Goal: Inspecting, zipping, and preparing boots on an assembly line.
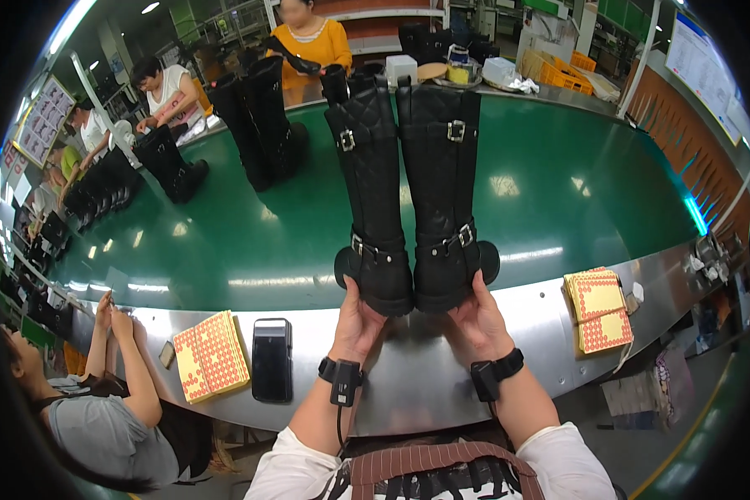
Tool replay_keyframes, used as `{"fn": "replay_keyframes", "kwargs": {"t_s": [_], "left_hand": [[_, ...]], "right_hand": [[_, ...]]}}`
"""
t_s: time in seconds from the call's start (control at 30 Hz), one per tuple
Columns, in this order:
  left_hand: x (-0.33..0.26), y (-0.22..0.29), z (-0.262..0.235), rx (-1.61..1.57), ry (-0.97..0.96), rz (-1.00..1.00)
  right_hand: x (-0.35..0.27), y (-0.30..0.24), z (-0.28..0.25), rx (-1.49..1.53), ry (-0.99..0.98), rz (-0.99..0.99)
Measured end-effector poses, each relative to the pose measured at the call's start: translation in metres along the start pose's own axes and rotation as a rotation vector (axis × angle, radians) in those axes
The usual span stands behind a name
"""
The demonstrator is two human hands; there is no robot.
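Observation:
Two tall black boots stand upright side by side in front of me, heels toward me, with buckled straps at ankle and top. My left hand (362,321) grips the left boot (373,196) low at its heel, thumb on the outer side and fingers tucked beneath. In the same way my right hand (481,317) is closed round the heel of the right boot (440,192). The fingers of both hands are partly hidden under the soles. The boots are over the metal edge of the table, close together at the heels. Each wrist wears a black strapped device.
A green belt (550,175) curves along a metal rim (425,392). On the rim lie a black phone (272,360), a left stack of yellow-red sticker sheets (212,357) and a right stack (600,312). More black boots (254,125) stand farther left. Co-workers sit left and across.

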State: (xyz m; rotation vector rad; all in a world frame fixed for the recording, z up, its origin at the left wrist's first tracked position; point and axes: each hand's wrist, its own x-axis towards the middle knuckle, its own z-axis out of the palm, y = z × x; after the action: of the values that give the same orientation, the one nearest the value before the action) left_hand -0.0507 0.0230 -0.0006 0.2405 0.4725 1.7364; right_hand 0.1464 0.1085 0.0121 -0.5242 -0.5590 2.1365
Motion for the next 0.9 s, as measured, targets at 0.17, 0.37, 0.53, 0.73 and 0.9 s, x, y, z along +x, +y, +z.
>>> {"fn": "replay_keyframes", "kwargs": {"t_s": [0.17, 0.37, 0.53, 0.73, 0.9], "left_hand": [[0.002, -0.001, 0.004, -0.004, 0.003, 0.012], [-0.011, 0.002, 0.006, -0.220, -0.085, -0.166], [-0.016, 0.005, 0.019, -0.365, -0.243, -0.268], [-0.035, 0.002, 0.027, -0.150, -0.291, -0.411], [-0.034, -0.009, 0.021, -0.473, -0.517, -0.804]], "right_hand": [[0.002, -0.001, -0.005, -0.022, -0.018, -0.001], [-0.004, 0.001, -0.011, -0.090, -0.309, 0.149], [-0.003, -0.009, -0.018, -1.105, -0.171, -0.508], [-0.030, -0.063, 0.008, -1.283, -0.746, -0.252], [-0.049, -0.091, 0.019, -1.606, -0.947, -0.145]]}}
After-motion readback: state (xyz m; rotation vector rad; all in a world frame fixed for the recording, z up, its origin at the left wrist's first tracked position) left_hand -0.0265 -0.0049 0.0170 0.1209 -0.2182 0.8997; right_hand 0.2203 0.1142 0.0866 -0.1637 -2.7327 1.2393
